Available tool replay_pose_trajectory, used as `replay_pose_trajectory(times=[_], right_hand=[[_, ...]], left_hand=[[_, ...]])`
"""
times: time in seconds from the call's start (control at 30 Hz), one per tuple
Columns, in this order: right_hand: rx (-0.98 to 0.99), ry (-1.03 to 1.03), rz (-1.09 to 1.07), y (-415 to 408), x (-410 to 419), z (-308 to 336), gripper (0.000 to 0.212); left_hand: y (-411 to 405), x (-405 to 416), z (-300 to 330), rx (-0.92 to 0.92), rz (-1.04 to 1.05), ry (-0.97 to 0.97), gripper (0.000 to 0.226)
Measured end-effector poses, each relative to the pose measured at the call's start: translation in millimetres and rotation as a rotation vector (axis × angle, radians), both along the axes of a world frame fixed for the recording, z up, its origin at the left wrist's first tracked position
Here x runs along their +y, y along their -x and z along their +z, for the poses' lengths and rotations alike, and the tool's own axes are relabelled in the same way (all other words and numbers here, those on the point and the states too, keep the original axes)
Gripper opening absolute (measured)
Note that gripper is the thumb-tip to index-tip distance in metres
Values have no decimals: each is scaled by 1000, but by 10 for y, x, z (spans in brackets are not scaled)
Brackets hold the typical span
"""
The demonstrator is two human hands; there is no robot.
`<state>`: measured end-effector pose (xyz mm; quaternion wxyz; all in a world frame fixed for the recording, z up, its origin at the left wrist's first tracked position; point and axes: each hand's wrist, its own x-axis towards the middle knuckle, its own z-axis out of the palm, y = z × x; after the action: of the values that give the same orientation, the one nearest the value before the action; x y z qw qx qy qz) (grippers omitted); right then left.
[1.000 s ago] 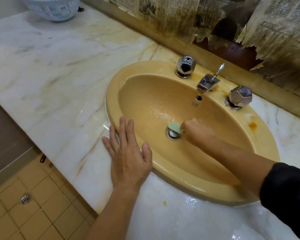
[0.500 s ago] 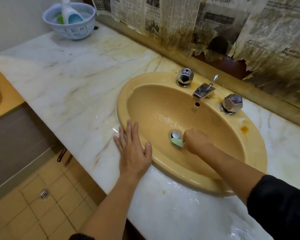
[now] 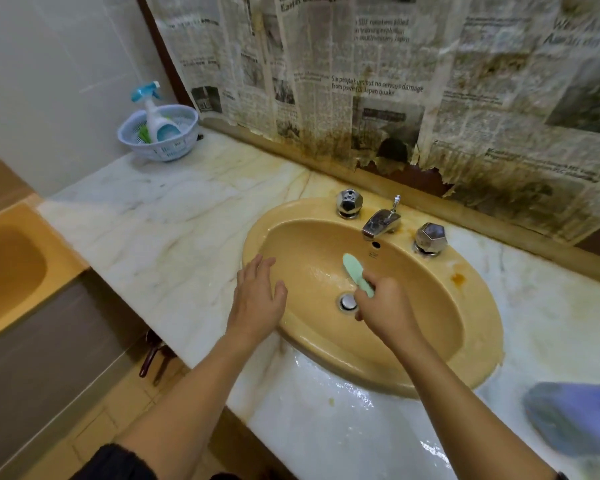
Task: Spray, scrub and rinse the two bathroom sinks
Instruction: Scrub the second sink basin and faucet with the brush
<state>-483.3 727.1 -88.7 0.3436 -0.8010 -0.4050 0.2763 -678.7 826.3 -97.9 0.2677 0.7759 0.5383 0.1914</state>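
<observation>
A yellow oval sink (image 3: 465,327) is set into a marble counter (image 3: 174,216). My right hand (image 3: 385,306) grips a pale green scrub brush (image 3: 355,273) inside the bowl, its head pointing up toward the faucet (image 3: 381,221), just above the metal drain (image 3: 347,302). With straight fingers, my left hand (image 3: 257,299) rests on the sink's left rim. A second yellow sink (image 3: 11,268) shows at the far left edge. A spray bottle (image 3: 155,112) stands in a white basket (image 3: 184,140) at the back left.
Two faceted chrome knobs (image 3: 349,202) (image 3: 430,237) flank the faucet. Stained, torn newspaper (image 3: 378,91) covers the wall behind. The counter front is wet. A blurred blue object (image 3: 575,417) lies at the right edge. An orange stain (image 3: 458,278) marks the rim.
My right hand has lifted the brush head from the drain toward the back of the bowl. The view has tilted up and pulled back, revealing the basket and wall. My left hand stays on the rim.
</observation>
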Motion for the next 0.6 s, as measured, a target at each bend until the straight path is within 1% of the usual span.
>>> replay_pose_trajectory(times=[0.07, 0.17, 0.3, 0.43, 0.6], right_hand=[[1, -61, -49, 102, 34, 41, 47], [-37, -102, -122, 214, 183, 78, 49], [-57, -65, -269, 350, 520, 50, 49], [-59, -3, -464, 526, 957, -27, 49], [-78, -17, -657, 744, 1443, -71, 56]], left_hand=[[-40, 151, 104, -7, -27, -31, 52], [-112, 424, 198, -17, -85, -55, 50], [-272, 940, 195, -50, -206, -65, 49], [-405, 1533, 40, -97, -332, -25, 48], [-401, 2125, -260, -82, -522, 34, 48]])
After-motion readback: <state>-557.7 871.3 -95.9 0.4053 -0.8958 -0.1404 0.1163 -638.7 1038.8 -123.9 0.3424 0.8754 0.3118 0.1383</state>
